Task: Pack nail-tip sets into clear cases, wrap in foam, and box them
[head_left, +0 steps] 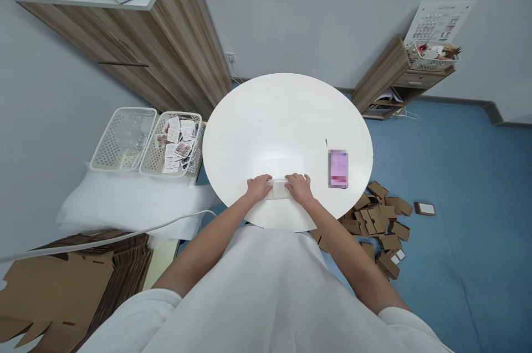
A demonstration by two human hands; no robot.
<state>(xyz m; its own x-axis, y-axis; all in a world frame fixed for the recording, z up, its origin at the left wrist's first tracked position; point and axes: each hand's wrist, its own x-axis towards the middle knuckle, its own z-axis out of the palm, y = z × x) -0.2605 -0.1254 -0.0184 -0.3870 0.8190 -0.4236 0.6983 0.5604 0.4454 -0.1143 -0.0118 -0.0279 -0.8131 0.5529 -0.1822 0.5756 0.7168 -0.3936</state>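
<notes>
A round white table [286, 120] stands in front of me. Near its front edge lies a small clear plastic case [279, 188], and both hands press on it. My left hand [258, 187] covers its left end with curled fingers. My right hand [298, 186] holds its right end the same way. A pink rectangular item [338, 168] lies flat on the table to the right of my right hand.
Two white baskets stand on a low white surface at the left, one with clear cases [124, 138], one with printed packets [174, 145]. Flat cardboard sheets [62, 281] are stacked at lower left. Small brown boxes [380, 220] litter the blue floor at right. Wooden cabinets stand behind.
</notes>
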